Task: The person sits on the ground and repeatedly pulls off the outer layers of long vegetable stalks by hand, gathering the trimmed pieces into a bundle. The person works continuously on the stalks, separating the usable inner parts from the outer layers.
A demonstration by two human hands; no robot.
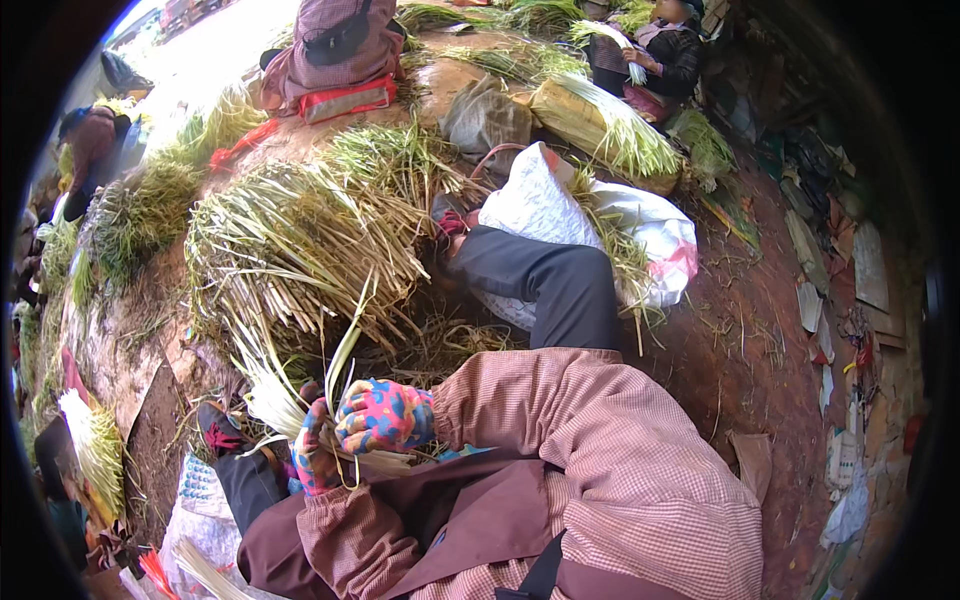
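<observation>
Both my hands wear patterned pink, blue and yellow gloves and meet low in front of my lap. My left hand (313, 451) is closed around a bundle of pale leafy stalks (274, 397). The bundle's leafy part fans out beyond that hand, and its cut ends show below my right hand. My right hand (384, 418) is pressed against the bundle, fingers curled in on a long leaf strand (345, 360) that rises between the hands. A thin strand loops below them. Just beyond lies a large heap of dry-looking, untrimmed stalks (307, 240).
A white woven sack (540, 199) with loose greens lies by my bent leg (547, 281). Finished-looking pale bundles rest on a yellow bale (577, 120). A seated person (660, 60) holds stalks. Another person (94, 150) bends at far left. Litter (817, 300) lines the right side.
</observation>
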